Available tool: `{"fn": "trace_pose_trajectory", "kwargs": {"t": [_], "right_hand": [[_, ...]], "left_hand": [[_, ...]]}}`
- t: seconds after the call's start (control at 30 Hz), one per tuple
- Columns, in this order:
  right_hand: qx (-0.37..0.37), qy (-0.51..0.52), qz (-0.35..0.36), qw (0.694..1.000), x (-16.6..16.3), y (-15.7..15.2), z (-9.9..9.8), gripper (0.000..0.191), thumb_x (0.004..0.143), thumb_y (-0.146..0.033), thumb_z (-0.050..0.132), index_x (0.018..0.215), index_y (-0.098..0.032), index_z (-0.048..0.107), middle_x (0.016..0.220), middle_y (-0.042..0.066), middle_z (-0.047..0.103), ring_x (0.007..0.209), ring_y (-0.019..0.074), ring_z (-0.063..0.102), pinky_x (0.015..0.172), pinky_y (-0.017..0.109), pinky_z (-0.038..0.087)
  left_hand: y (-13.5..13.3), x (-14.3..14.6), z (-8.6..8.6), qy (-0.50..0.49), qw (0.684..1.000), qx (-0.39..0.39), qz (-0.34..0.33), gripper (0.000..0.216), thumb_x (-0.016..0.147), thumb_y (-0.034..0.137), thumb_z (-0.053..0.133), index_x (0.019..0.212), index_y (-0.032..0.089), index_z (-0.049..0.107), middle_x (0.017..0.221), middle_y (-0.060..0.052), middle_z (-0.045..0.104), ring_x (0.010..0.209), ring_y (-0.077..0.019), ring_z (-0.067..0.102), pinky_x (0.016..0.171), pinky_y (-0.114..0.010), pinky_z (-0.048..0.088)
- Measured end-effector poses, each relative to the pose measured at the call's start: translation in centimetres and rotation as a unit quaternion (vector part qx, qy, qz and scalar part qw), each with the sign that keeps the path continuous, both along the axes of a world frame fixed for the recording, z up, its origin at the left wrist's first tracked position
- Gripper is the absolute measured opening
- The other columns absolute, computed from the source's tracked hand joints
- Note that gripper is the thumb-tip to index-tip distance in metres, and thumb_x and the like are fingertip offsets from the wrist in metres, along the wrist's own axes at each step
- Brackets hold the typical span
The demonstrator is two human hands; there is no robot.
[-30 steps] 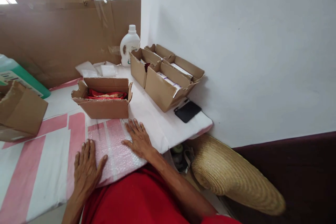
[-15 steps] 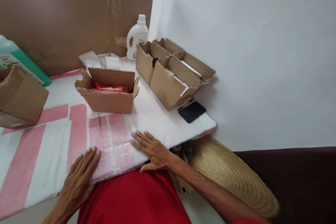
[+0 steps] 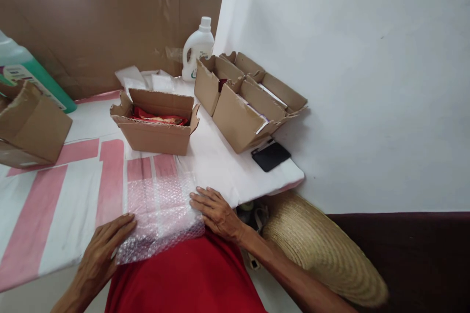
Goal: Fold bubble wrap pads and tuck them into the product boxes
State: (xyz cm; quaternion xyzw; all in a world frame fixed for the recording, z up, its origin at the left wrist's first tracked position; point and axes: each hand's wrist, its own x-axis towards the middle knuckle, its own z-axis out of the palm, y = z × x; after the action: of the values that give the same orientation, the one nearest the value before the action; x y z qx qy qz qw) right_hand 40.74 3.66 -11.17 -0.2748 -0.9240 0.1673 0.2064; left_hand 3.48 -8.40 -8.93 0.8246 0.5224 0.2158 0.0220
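A clear sheet of bubble wrap (image 3: 161,217) lies at the front of the table, its near edge raised and hanging over the edge above the red clothing. My left hand (image 3: 106,244) holds it by the left side, fingers on top and the thumb low beside the near corner. On the right side, my right hand (image 3: 215,215) has its fingers close together over the wrap's edge; its thumb is hidden. Just beyond the wrap stands an open cardboard box (image 3: 157,134) with red packets (image 3: 157,116) inside.
Several open cardboard boxes (image 3: 238,122) stand together at right by the wall, with a black phone (image 3: 270,155) in front. Behind are a white jug (image 3: 200,51) and folded white sheets (image 3: 161,81). A green-liquid bottle (image 3: 47,78) and another box (image 3: 33,127) are left. A woven basket (image 3: 323,249) is below right.
The near edge of the bubble wrap has come up and toward me. My hands have closed on its sides from lying flat. The view has shifted slightly.
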Motion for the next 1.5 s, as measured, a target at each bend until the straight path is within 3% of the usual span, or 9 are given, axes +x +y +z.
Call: {"fn": "trace_pose_trajectory", "kwargs": {"t": [0.27, 0.4, 0.6, 0.9, 1.03, 1.17, 1.3, 1.37, 1.5], "right_hand": [[-0.035, 0.115, -0.143, 0.982, -2.4, -1.3, -0.6, 0.032, 0.096, -0.014, 0.049, 0.117, -0.025, 0.071, 0.125, 0.005, 0.074, 0.131, 0.0228, 0.057, 0.113, 0.049, 0.037], [-0.021, 0.167, -0.216, 0.962, -3.9, -1.7, -0.6, 0.023, 0.1, -0.022, 0.051, 0.105, -0.024, 0.073, 0.112, 0.005, 0.076, 0.121, 0.0244, 0.062, 0.108, 0.047, 0.041], [0.012, 0.141, -0.327, 0.934, -6.4, -1.5, -0.4, 0.022, 0.103, -0.028, 0.05, 0.094, -0.02, 0.069, 0.096, 0.008, 0.072, 0.099, 0.0252, 0.06, 0.092, 0.042, 0.045], [0.015, 0.078, -0.369, 0.926, -7.3, -0.9, 0.0, 0.016, 0.098, -0.024, 0.059, 0.082, -0.021, 0.061, 0.088, 0.006, 0.065, 0.093, 0.0244, 0.054, 0.085, 0.038, 0.04], [0.014, 0.126, -0.374, 0.919, -7.4, -0.9, 0.2, 0.02, 0.098, -0.024, 0.059, 0.078, -0.022, 0.055, 0.085, 0.004, 0.063, 0.089, 0.0236, 0.053, 0.081, 0.037, 0.04], [0.011, 0.133, -0.377, 0.916, -7.3, -0.8, 0.1, 0.02, 0.097, -0.025, 0.059, 0.079, -0.023, 0.053, 0.084, 0.004, 0.061, 0.087, 0.0237, 0.052, 0.08, 0.037, 0.04], [0.014, 0.125, -0.39, 0.912, -7.2, -0.9, 0.4, 0.008, 0.096, -0.024, 0.058, 0.088, -0.021, 0.058, 0.092, 0.007, 0.064, 0.092, 0.0252, 0.056, 0.083, 0.04, 0.045], [0.038, 0.122, -0.387, 0.913, -7.6, -1.3, 1.0, 0.009, 0.097, -0.023, 0.057, 0.103, -0.018, 0.062, 0.11, 0.013, 0.066, 0.105, 0.028, 0.058, 0.092, 0.044, 0.046], [0.087, 0.078, -0.181, 0.976, -9.8, -2.1, 2.6, 0.036, 0.101, -0.033, 0.052, 0.132, -0.016, 0.058, 0.139, 0.016, 0.06, 0.134, 0.0292, 0.049, 0.114, 0.047, 0.039]], "left_hand": [[1.5, 1.6, 0.9, -0.19, 0.97, -0.041, 0.145, 0.02, 0.094, 0.029, 0.053, 0.102, 0.025, 0.071, 0.1, -0.003, 0.075, 0.09, -0.0165, 0.072, 0.082, -0.027, 0.058], [1.9, 3.3, 0.5, -0.215, 0.941, -0.032, 0.258, 0.026, 0.092, 0.046, 0.06, 0.085, 0.022, 0.069, 0.078, 0.0, 0.07, 0.067, -0.014, 0.065, 0.063, -0.025, 0.052], [2.8, 5.1, -0.4, -0.206, 0.917, 0.01, 0.34, 0.034, 0.093, 0.05, 0.057, 0.102, 0.019, 0.07, 0.093, -0.004, 0.074, 0.079, -0.0182, 0.069, 0.08, -0.032, 0.055], [3.4, 5.7, -0.9, -0.148, 0.916, 0.03, 0.371, 0.033, 0.094, 0.049, 0.055, 0.099, 0.019, 0.068, 0.081, -0.001, 0.068, 0.069, -0.0156, 0.061, 0.072, -0.031, 0.051], [3.5, 6.1, -0.8, -0.15, 0.91, 0.057, 0.383, 0.038, 0.094, 0.047, 0.057, 0.116, 0.017, 0.065, 0.082, -0.001, 0.065, 0.068, -0.0161, 0.06, 0.071, -0.032, 0.051], [2.8, 7.4, -0.4, -0.085, 0.93, 0.147, 0.325, 0.036, 0.093, 0.032, 0.061, 0.127, 0.018, 0.062, 0.11, -0.011, 0.069, 0.098, -0.0238, 0.066, 0.092, -0.041, 0.052], [2.0, 8.4, -0.9, -0.015, 0.989, 0.085, 0.122, 0.043, 0.094, 0.023, 0.058, 0.137, 0.026, 0.058, 0.134, -0.01, 0.065, 0.127, -0.0271, 0.059, 0.106, -0.043, 0.044], [1.9, 8.3, -1.4, 0.002, 0.994, 0.066, 0.083, 0.049, 0.094, 0.024, 0.057, 0.143, 0.027, 0.053, 0.141, -0.01, 0.062, 0.134, -0.0277, 0.054, 0.109, -0.043, 0.042], [1.9, 7.7, -2.2, 0.007, 0.995, 0.075, 0.067, 0.049, 0.094, 0.026, 0.057, 0.143, 0.027, 0.053, 0.141, -0.012, 0.061, 0.134, -0.0291, 0.053, 0.108, -0.044, 0.041]]}}
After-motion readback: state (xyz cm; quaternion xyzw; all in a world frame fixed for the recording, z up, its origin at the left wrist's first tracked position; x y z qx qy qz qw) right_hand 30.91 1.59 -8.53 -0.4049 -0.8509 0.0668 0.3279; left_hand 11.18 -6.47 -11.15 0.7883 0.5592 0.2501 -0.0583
